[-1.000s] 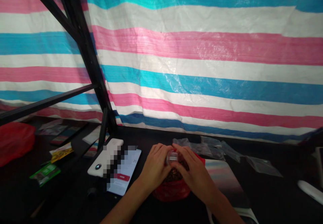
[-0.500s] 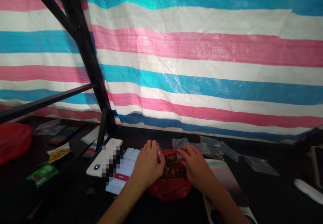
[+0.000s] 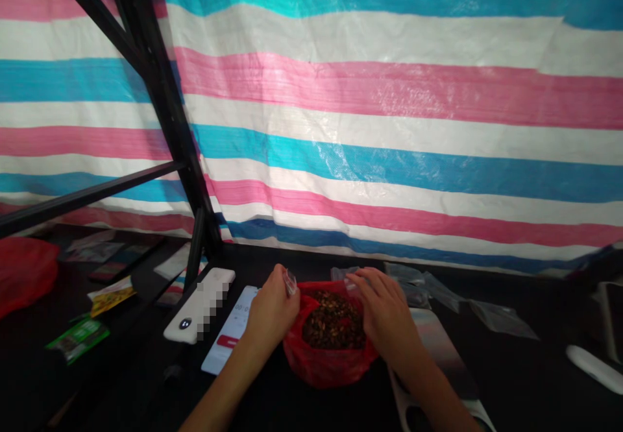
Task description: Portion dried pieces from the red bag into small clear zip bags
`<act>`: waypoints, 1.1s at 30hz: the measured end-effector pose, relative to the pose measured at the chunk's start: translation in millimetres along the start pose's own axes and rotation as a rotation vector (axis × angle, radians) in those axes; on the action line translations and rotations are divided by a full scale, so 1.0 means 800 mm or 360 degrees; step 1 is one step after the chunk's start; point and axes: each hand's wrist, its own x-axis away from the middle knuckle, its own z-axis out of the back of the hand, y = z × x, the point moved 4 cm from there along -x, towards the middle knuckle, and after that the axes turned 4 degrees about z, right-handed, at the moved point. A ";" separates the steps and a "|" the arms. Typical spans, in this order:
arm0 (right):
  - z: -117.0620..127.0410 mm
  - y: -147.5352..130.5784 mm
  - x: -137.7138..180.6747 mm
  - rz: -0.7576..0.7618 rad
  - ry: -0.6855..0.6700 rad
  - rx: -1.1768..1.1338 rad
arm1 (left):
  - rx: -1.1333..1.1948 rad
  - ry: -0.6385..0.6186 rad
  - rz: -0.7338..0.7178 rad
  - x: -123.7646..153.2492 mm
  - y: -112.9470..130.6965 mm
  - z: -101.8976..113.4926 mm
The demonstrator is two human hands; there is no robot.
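Between my hands sits a red plastic bag [image 3: 324,370], its mouth wide and its inside full of small brown, seed-like bits [image 3: 333,325]. My left hand [image 3: 272,309] is closed at the bag's left rim, with a small clear plastic bag [image 3: 290,281] poking out of its fingers. At the right rim, my right hand [image 3: 387,312] has its fingers bent together on a bit of clear plastic [image 3: 350,285]. Whether either hand also grips the red rim is hard to see.
Several clear bags [image 3: 501,318] lie behind and right. A tablet-like slab [image 3: 438,344] lies under my right forearm. Left are a phone with a lit screen [image 3: 226,338], a white phone [image 3: 199,305], a green packet [image 3: 80,338], a yellow packet [image 3: 113,296] and a black frame [image 3: 170,120].
My hands have moved apart, the left one leftward and the right one slightly rightward. The red bag's mouth is wider and more of the brown bits show.
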 end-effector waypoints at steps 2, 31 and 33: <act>-0.002 -0.007 0.001 0.0045 -0.0109 -0.0012 | 0.0101 0.0036 -0.0037 0.001 0.002 -0.004; -0.029 -0.027 0.000 -0.0266 -0.0310 -0.0606 | 0.1107 -0.0026 -0.0330 -0.011 0.004 -0.051; -0.028 -0.019 0.000 -0.0358 -0.0262 -0.0652 | 0.0882 0.0183 -0.0486 -0.006 0.008 -0.038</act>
